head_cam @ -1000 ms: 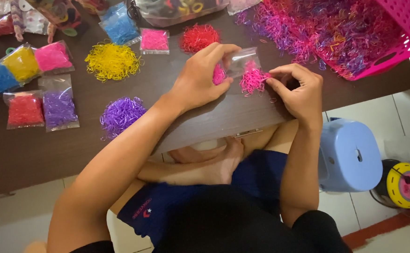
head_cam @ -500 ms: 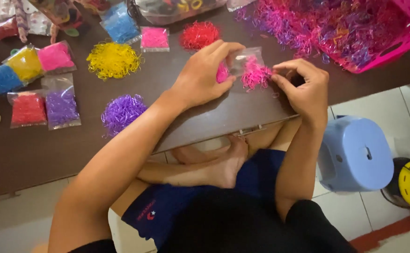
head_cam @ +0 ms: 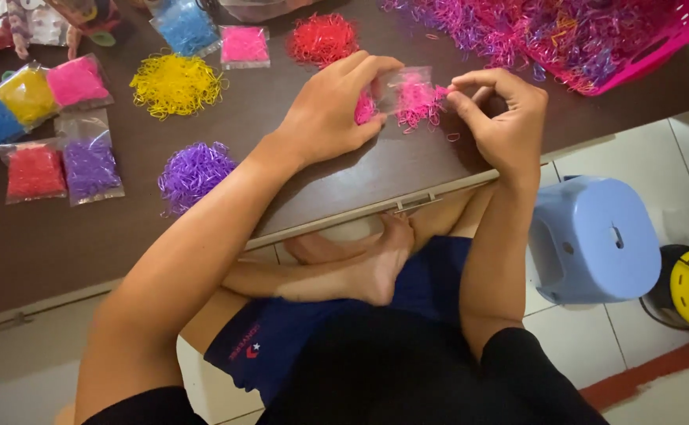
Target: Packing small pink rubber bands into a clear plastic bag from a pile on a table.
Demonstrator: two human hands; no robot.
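Pinching pink elastic bands (head_cam: 417, 106) with our right hand (head_cam: 502, 126), we should steady the clear pouch (head_cam: 399, 85) our left hand (head_cam: 333, 114) grips.

Light was even and fairly bright, falling from above. The dark table (head_cam: 61, 244) carried a dull sheen at lower left, no hard glare. Soft shadows sat under the left hand (head_cam: 333, 114) and right hand (head_cam: 502, 130), and deeper shade lay beneath the table edge. White floor tiles (head_cam: 651, 169) at right ran pale, close to washed out. Focus was soft throughout: the purple bands (head_cam: 193, 171) and yellow bands (head_cam: 175, 83) melted into fuzzy clumps. Upper corners smeared slightly, and the table edge slanted across the frame.
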